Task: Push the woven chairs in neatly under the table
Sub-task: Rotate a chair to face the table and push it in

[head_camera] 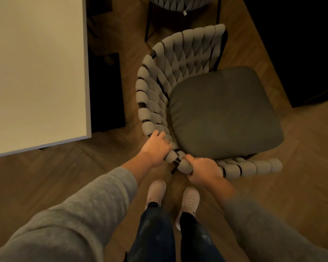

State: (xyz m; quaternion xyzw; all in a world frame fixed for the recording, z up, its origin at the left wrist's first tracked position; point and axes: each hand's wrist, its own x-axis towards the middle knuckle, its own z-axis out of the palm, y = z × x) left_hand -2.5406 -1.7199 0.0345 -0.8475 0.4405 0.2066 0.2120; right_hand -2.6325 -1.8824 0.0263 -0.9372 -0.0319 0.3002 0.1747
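A woven chair (pixel 223 110) with a thick grey braided backrest and a dark grey seat cushion stands on the floor right of the table's corner, apart from it. The white table (pixel 36 72) fills the upper left. My left hand (pixel 155 148) grips the curved woven backrest at its near-left bend. My right hand (pixel 203 171) grips the same backrest rim a little to the right. A second woven chair (pixel 178 4) shows at the top edge, mostly out of frame.
Wooden herringbone floor (pixel 45 176) lies all around. A black table leg or base (pixel 106 91) stands under the table's edge. A dark area (pixel 301 44) fills the upper right. My feet in pale shoes (pixel 172 197) stand just behind the chair.
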